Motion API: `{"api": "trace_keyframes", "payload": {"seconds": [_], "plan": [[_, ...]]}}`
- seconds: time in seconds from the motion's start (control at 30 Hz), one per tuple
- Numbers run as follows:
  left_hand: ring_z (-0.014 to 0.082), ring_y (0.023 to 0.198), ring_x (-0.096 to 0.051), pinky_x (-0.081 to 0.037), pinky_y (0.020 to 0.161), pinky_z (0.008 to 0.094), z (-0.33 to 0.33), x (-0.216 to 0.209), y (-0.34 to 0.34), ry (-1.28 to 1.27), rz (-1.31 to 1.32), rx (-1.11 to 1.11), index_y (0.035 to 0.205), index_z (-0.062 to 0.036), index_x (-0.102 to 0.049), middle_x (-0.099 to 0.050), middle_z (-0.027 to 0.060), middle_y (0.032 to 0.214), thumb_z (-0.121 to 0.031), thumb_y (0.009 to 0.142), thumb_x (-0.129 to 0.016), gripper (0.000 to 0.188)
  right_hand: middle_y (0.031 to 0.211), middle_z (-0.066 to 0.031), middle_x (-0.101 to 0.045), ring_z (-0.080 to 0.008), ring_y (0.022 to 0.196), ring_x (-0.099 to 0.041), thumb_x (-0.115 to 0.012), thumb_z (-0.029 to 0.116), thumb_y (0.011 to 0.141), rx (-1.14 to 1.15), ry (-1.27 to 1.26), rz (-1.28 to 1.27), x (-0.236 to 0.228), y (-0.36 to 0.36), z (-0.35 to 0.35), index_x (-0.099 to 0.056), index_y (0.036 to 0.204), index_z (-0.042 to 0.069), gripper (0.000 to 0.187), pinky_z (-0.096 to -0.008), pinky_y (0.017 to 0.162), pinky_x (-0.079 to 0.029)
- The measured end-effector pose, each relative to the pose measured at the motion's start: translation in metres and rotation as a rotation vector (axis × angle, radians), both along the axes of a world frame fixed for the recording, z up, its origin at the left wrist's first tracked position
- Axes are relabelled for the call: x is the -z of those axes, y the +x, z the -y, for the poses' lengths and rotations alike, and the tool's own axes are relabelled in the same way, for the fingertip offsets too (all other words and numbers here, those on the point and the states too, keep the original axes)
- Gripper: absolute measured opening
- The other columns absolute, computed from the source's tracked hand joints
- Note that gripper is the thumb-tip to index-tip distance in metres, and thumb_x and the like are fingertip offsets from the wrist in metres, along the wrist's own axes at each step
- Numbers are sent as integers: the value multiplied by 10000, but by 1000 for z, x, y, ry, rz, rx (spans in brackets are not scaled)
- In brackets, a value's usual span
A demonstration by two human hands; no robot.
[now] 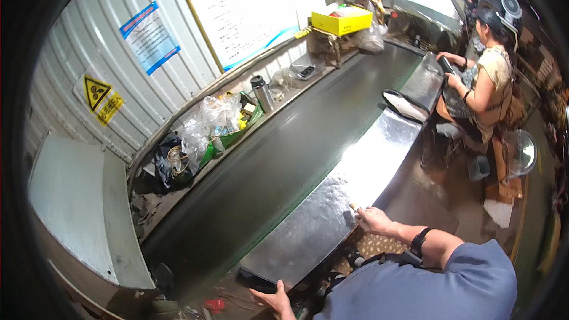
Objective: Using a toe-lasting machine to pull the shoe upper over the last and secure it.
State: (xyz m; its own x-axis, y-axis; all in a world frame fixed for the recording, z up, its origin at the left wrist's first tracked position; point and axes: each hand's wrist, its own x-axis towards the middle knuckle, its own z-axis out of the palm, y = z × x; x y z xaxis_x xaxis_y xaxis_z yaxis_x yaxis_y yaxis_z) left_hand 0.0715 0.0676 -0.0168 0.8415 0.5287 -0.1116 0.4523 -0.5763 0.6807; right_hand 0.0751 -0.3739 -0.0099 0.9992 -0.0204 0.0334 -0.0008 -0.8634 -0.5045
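At the table's near left end, my left hand (277, 301) has its thumb and fingers around the lower edge of a long, dark, flat piece (256, 281) with a rounded end. Its exact kind does not show clearly. Farther right, over the metal tabletop (302, 225), my right hand (374, 221) is closed, pinching a small tool (354, 206) with a pale tan end; the rest of it is hidden by my fingers. A dark smudge lies on the metal beside it. Up the table, a shoe sole (406, 106), white inside with a black rim, lies apart from both hands.
A dark conveyor belt (261, 172) runs beyond the metal strip. Along the wall stand a steel flask (262, 93), plastic bags (216, 115) and a yellow box (342, 21). At far right a seated co-worker (489, 77) holds a black piece. A grey metal housing (77, 201) stands left.
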Motion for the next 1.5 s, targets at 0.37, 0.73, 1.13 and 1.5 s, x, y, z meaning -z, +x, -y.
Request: {"api": "trace_keyframes", "payload": {"seconds": [0.37, 0.73, 1.13, 1.5], "plan": [[340, 1177, -599, -530, 942, 435, -61, -74, -97, -205, 433, -528, 1381, 26, -523, -573, 205, 1358, 44, 865, -684, 540, 790, -199, -612, -411, 794, -601, -632, 153, 863, -255, 242, 137, 25, 77, -71, -564, 974, 46, 168, -539, 702, -474], [368, 1139, -606, -534, 918, 474, -72, -99, -224, -37, 291, -681, 1337, -9, -558, -599, 214, 1290, -131, 944, -676, 428, 824, -133, -606, -323, 841, -600, -573, 142, 919, -633, 204, 90, 11, 128, -173, -566, 1133, 41, 236, -449, 803, -410], [375, 1114, -600, -527, 907, 472, -44, -132, -161, -387, 412, -689, 1303, -3, -574, -612, 217, 1228, -196, 924, -708, 446, 806, -227, -640, -457, 798, -615, -593, 148, 890, -561, 339, -25, 13, 111, -133, -561, 1045, 34, 195, -558, 732, -474], [382, 1091, -595, -520, 896, 470, -33, -181, -149, -703, 542, -669, 1271, 3, -589, -625, 220, 1172, -255, 905, -737, 472, 900, -208, -714, -392, 874, -699, -636, 212, 864, -574, 658, -216, -70, 118, -175, -582, 1252, 22, 435, -469, 804, -557]]}}
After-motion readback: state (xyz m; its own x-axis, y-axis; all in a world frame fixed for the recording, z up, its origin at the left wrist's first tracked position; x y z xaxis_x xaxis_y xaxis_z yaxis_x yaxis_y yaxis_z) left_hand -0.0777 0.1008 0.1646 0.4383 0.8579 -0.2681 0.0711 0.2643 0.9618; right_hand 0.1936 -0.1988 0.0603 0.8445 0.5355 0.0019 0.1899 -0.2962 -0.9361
